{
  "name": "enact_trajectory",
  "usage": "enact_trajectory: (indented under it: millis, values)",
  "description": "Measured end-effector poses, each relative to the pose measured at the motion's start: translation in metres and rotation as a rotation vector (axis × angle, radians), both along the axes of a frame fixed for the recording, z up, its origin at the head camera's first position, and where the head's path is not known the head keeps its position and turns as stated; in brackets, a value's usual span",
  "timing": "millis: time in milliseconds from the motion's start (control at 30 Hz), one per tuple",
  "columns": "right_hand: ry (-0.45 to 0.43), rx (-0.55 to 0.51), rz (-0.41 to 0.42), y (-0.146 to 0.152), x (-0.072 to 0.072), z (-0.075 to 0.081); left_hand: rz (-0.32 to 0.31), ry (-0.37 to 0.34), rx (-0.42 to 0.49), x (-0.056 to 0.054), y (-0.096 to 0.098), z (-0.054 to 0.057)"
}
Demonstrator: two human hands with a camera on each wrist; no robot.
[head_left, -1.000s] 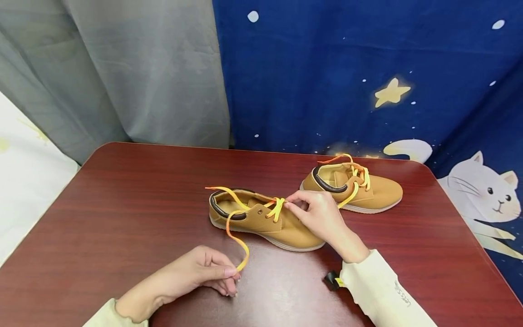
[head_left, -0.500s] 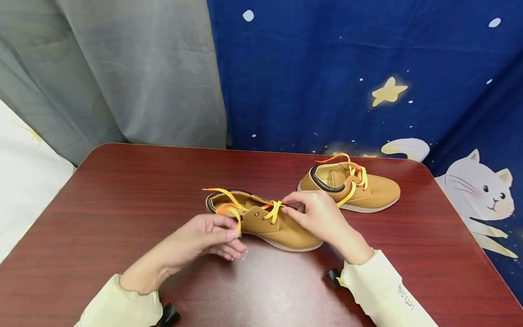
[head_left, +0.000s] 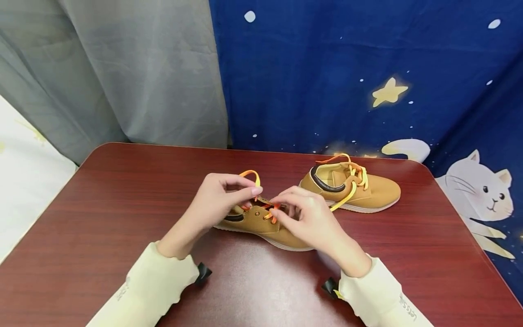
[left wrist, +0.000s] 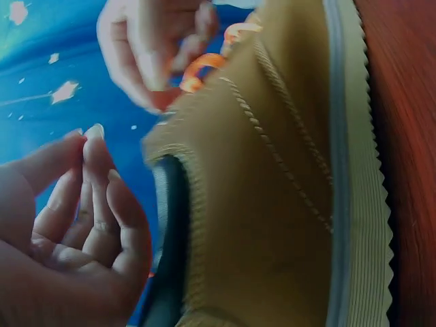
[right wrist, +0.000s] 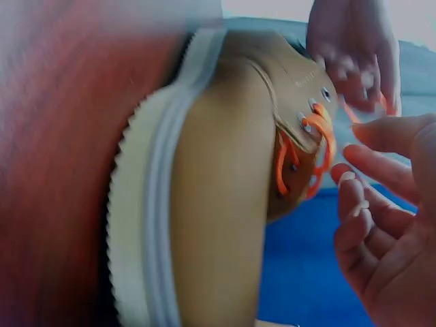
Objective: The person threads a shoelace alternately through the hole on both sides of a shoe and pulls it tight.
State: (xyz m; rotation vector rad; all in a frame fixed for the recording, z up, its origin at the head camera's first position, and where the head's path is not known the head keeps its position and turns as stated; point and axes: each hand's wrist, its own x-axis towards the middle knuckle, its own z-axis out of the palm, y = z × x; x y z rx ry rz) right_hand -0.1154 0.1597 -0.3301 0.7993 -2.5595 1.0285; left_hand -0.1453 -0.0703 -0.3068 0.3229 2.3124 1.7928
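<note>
A tan lace-up shoe [head_left: 265, 227] with a pale sole lies in front of me, toe toward the right. Above its opening my left hand [head_left: 218, 197] pinches a yellow-orange shoelace [head_left: 251, 173] between thumb and forefinger. My right hand [head_left: 306, 215] is at the lacing, thumb and forefinger around the crossed orange lace. Seen from the right wrist, the lace loops [right wrist: 327, 136] stand at the eyelets, close to those fingertips. The left wrist view shows the shoe's side [left wrist: 266, 170] and dark padded collar [left wrist: 172, 231]. My left hand hides part of the heel and opening.
A matching tan shoe [head_left: 377, 190] with loose laces stands behind and to the right on the dark red table [head_left: 143, 181]. Grey [head_left: 163, 72] and blue [head_left: 294, 77] curtains hang behind the far edge.
My left hand has risen and moved right, bringing the lace from the near side of the shoe to above its opening. My right hand has shifted slightly left along the lacing.
</note>
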Motion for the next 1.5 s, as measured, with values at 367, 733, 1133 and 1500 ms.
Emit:
enact_trajectory:
  millis: [367, 733, 1133, 1500]
  values:
    - [0.079, 0.075, -0.043, -0.016, 0.003, -0.012, 0.047, 0.083, -0.19, -0.008, 0.012, -0.009]
    - [0.112, -0.03, 0.012, -0.016, 0.003, -0.02, -0.064, 0.047, -0.296, -0.007, 0.01, -0.01]
    - [0.111, -0.014, -0.008, -0.017, 0.002, -0.023, -0.193, -0.026, -0.263, -0.011, 0.001, -0.008]
    - [0.135, -0.005, -0.019, -0.017, 0.001, -0.024, -0.36, 0.066, -0.356, -0.01, -0.009, -0.004]
